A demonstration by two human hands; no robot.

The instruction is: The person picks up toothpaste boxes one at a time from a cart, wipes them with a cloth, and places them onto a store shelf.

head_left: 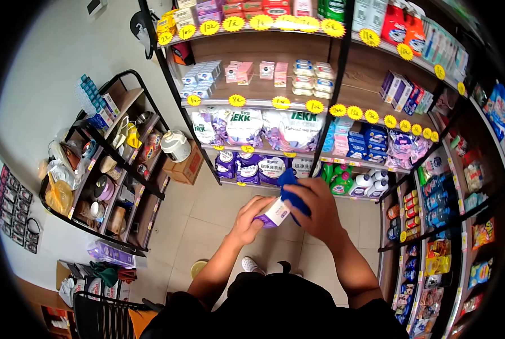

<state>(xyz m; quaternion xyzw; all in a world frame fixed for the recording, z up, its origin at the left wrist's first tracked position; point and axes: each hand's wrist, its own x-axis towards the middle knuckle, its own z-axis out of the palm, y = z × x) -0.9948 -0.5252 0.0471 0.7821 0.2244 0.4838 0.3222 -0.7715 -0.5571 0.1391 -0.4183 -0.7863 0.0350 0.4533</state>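
My left hand (247, 219) grips a small white and purple box (275, 213) by its lower left end, holding it tilted in front of my body. In my right hand (316, 208) is a blue cloth (299, 218), bunched under the fingers and against the box's upper right end. Part of the box's top is hidden by the cloth and the right fingers. Both hands are above the tiled floor, in front of the shelving. Behind them stand purple detergent bags (256, 171) on the bottom shelf.
Tall shelves hold soap boxes (201, 76), white detergent bags (244, 125) and green bottles (341, 182). A lower rack (117, 169) with mixed goods stands left, beside a cardboard carton (183, 165). More stocked shelves (433, 226) curve along the right. A yellowish bowl (198, 268) is on the floor.
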